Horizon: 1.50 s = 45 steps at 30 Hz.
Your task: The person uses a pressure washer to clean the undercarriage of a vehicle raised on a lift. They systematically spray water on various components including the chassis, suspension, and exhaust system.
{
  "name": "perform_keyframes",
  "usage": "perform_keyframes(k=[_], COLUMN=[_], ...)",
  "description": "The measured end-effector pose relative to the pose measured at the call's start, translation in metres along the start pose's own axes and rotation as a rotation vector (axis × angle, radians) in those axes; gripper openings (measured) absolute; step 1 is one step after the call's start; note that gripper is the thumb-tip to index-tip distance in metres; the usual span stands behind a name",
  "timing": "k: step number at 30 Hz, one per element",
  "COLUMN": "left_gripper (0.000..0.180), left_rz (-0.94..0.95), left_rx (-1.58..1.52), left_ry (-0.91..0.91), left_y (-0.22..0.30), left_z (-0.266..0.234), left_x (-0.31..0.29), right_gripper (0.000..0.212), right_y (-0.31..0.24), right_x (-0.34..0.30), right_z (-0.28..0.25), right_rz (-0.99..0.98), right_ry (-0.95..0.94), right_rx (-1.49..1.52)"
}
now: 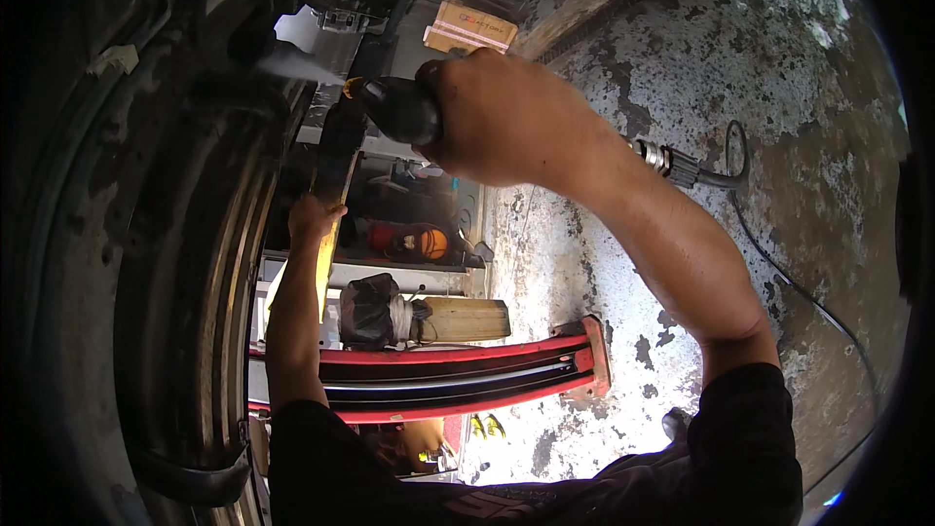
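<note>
Flaking, stained floor extends beyond and to the right of the red-edged beam, the reference for all positions; dark curved bodywork stands off the beam's left end. Just beyond the beam lies a wooden block; a carton sits well beyond. Right hand is beyond the beam and well apart from it, fingers clamped around a black tool. From those fingers the tool projects toward the beam's left-end side. Its long axis runs roughly with the beam's length, the yellow tip leading and angled slightly away from the beam. Pale mist shows off that tip, directed at the dark bodywork. Left hand lies between tool and beam, nearer the beam, and is closed on a yellow strip; its fingertips are too dim to inspect. The strip's long axis runs crosswise to the beam, one end toward the beam's left part. A metal coupling shows beyond the beam's right end; whether it joins the tool cannot be determined, the forearm obscuring the connection.
</note>
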<state>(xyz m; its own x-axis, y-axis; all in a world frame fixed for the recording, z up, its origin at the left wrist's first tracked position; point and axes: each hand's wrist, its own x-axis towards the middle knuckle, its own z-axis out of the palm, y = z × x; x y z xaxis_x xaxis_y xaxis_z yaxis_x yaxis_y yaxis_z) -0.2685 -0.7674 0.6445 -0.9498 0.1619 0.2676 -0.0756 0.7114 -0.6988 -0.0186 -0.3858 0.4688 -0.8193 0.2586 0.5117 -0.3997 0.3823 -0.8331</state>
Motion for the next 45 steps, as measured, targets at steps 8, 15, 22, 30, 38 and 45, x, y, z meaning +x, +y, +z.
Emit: perform_keyframes(k=[8,15,22,30,38,45], left_gripper=[0.071,0.080,0.087,0.082,0.086,0.092], left_rz=[-0.051,0.121,0.078,0.163,0.177,0.166], left_rx=[-0.049,-0.215,-0.367,-0.484,-0.490,-0.501], left_ry=[0.029,-0.028,0.214,0.312,0.311,0.333], left_y=[-0.004,-0.043,0.032,0.060,0.059,0.066], left_z=[0.002,0.009,-0.016,-0.021,-0.025,-0.027], left_x=[-0.008,0.003,0.032,0.032,0.020,0.018], right_gripper=[0.028,0.046,0.055,0.053,0.057,0.057], right_y=[-0.009,-0.008,0.026,0.059,0.101,0.112], right_x=[0.032,0.060,0.040,0.036,0.083,0.080], right_z=[-0.022,-0.033,-0.054,-0.131,-0.074,-0.085], right_rz=[-0.061,-0.070,0.037,0.013,-0.067,-0.059], right_ry=[0.000,-0.015,-0.007,-0.391,-0.064,-0.050], right_rx=[0.115,0.128,0.145,0.452,0.456,0.297])
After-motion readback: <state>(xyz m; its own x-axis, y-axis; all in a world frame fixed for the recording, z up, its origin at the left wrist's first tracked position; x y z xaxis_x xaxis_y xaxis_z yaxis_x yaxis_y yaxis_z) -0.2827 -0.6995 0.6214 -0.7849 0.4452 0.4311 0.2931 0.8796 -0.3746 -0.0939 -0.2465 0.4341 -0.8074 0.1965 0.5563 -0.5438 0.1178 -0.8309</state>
